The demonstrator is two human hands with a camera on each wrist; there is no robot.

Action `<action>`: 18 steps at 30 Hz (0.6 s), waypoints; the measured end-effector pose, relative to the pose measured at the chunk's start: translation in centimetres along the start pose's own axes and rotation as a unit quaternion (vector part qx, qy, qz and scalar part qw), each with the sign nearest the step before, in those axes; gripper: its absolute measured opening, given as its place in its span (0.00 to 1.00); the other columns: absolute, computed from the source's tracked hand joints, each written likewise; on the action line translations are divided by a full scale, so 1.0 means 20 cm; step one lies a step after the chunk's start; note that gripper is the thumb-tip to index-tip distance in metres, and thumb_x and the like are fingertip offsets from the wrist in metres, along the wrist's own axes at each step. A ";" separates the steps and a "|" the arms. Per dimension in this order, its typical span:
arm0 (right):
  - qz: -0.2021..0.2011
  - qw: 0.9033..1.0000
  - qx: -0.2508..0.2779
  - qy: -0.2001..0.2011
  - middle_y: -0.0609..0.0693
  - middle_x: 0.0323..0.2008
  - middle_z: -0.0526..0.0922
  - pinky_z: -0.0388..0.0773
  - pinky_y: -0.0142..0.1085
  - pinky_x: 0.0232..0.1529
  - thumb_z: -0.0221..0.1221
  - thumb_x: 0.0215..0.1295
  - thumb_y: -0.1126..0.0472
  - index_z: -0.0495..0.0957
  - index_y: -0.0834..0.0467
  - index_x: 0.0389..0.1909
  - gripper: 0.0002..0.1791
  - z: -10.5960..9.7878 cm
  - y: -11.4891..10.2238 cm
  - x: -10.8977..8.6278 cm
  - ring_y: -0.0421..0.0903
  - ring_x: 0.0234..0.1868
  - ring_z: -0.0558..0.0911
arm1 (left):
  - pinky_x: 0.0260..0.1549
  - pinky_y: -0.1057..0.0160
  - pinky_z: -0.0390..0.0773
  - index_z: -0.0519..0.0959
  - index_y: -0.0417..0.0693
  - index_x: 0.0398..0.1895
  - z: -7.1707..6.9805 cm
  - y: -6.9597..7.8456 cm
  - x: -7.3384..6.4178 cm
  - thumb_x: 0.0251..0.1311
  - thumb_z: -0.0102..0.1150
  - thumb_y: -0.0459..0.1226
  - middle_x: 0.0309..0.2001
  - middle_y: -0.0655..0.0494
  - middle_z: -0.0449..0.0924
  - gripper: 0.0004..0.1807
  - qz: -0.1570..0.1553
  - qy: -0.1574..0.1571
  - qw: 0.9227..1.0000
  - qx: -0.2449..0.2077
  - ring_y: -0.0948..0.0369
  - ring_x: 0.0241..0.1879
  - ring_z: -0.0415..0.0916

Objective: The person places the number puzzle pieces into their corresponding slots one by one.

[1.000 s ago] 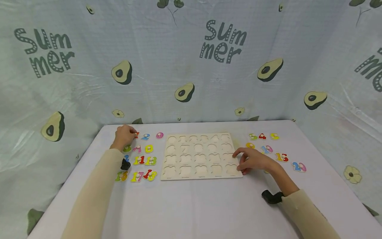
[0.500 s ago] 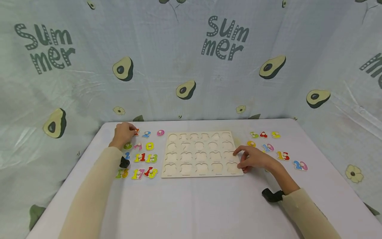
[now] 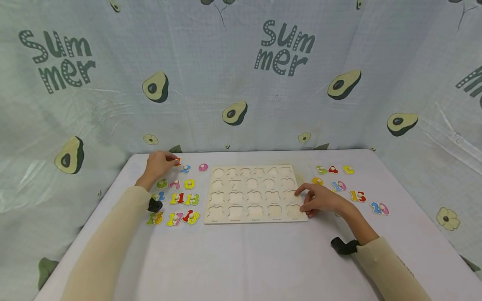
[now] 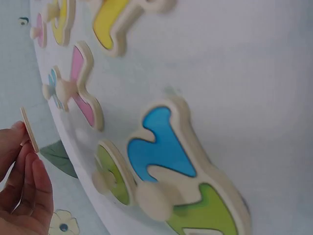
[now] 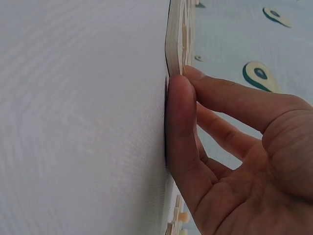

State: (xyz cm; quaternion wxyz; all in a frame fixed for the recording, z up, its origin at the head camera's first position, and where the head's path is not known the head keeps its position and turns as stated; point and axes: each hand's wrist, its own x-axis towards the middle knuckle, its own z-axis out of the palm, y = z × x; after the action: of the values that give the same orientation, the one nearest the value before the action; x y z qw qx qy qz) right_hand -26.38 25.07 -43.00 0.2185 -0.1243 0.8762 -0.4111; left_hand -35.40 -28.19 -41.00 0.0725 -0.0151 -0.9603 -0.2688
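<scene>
My left hand point(image 3: 158, 165) pinches a small red number puzzle piece point(image 3: 178, 161) at the back left. In the left wrist view that wooden piece point(image 4: 29, 129) is seen edge-on, raised off the table between thumb and fingertips. A pale wooden number puzzle board point(image 3: 242, 223) with rows of bare recesses lies mid-table. My right hand point(image 3: 321, 200) holds the board's right edge; in the right wrist view the thumb point(image 5: 181, 107) meets the side of the board point(image 5: 173, 46) and a finger lies over its top. Blue number 2 point(image 3: 185, 169) lies just right of my left hand.
Left of the board lie several knobbed number pieces, among them 11 point(image 3: 177, 198), 13 point(image 3: 192, 199) and 17 point(image 3: 175, 219). More lie right, such as 15 point(image 3: 357, 196) and 20 point(image 3: 379, 208). A printed cloth backdrop point(image 3: 196, 62) stands behind the white table.
My left hand has lifted the red number piece and moved slightly right and back with it, uncovering the green 6 more. The right hand stays at the board's edge.
</scene>
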 end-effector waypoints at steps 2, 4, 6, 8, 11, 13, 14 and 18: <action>0.000 1.000 0.002 0.001 0.54 0.31 0.78 0.84 0.35 0.33 0.70 0.62 0.63 0.74 0.63 0.61 0.27 0.00 0.00 0.00 0.45 0.25 0.84 | 0.56 0.44 0.77 0.83 0.32 0.53 0.01 0.03 0.01 0.73 0.59 0.39 0.50 0.34 0.85 0.17 0.010 -0.001 1.000 -0.003 0.42 0.51 0.79; 0.000 1.000 0.003 0.001 0.54 0.31 0.78 0.84 0.35 0.33 0.70 0.62 0.63 0.74 0.63 0.61 0.27 0.00 0.00 0.00 0.45 0.25 0.84 | 0.55 0.45 0.77 0.84 0.33 0.52 0.02 0.05 0.01 0.73 0.59 0.39 0.49 0.35 0.85 0.17 0.017 0.000 1.000 -0.008 0.42 0.50 0.80; 0.000 1.000 0.006 0.001 0.55 0.31 0.78 0.85 0.36 0.33 0.70 0.62 0.63 0.74 0.63 0.61 0.27 0.00 0.01 0.00 0.46 0.25 0.84 | 0.53 0.46 0.78 0.84 0.33 0.51 0.03 0.08 0.02 0.73 0.59 0.40 0.49 0.35 0.86 0.17 0.025 0.000 1.000 -0.011 0.43 0.50 0.80; 0.000 1.000 0.010 0.001 0.55 0.31 0.78 0.85 0.36 0.33 0.70 0.62 0.63 0.74 0.63 0.61 0.27 0.00 0.01 0.00 0.46 0.25 0.84 | 0.52 0.46 0.79 0.85 0.34 0.50 0.04 0.11 0.02 0.72 0.60 0.40 0.48 0.36 0.86 0.16 0.034 0.000 0.999 -0.018 0.43 0.49 0.80; 0.001 1.000 0.014 0.001 0.55 0.31 0.78 0.85 0.36 0.33 0.70 0.62 0.63 0.74 0.63 0.61 0.27 0.00 0.01 0.00 0.46 0.25 0.85 | 0.50 0.47 0.80 0.85 0.35 0.49 0.07 0.15 0.02 0.71 0.61 0.39 0.47 0.37 0.86 0.15 0.056 -0.002 0.998 -0.021 0.44 0.48 0.81; 0.000 1.000 0.014 0.001 0.55 0.31 0.79 0.85 0.36 0.33 0.70 0.62 0.63 0.74 0.63 0.61 0.27 0.01 0.01 0.00 0.46 0.25 0.85 | 0.48 0.48 0.81 0.86 0.35 0.48 0.10 0.18 0.02 0.71 0.63 0.39 0.46 0.38 0.87 0.14 0.069 -0.007 0.997 -0.025 0.45 0.47 0.82; 0.000 1.000 0.013 0.001 0.55 0.31 0.78 0.85 0.36 0.33 0.70 0.62 0.63 0.74 0.63 0.61 0.27 0.01 0.01 0.00 0.46 0.25 0.84 | 0.47 0.48 0.81 0.86 0.36 0.47 0.11 0.20 0.02 0.70 0.63 0.39 0.46 0.39 0.88 0.13 0.074 -0.010 0.997 -0.025 0.46 0.46 0.83; -0.002 1.000 0.007 0.003 0.55 0.31 0.79 0.85 0.36 0.33 0.70 0.62 0.64 0.74 0.63 0.61 0.27 0.00 0.00 0.00 0.46 0.25 0.84 | 0.48 0.49 0.81 0.87 0.36 0.46 0.16 0.26 0.03 0.69 0.64 0.38 0.44 0.40 0.89 0.12 0.099 -0.024 0.994 -0.024 0.47 0.45 0.84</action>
State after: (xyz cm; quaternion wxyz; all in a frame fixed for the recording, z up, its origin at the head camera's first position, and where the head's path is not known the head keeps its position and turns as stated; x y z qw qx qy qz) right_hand -26.42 25.00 -43.13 0.2165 -0.1233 0.8735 -0.4182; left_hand -36.08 -22.12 -41.04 0.0753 -0.1186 -0.9488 -0.2831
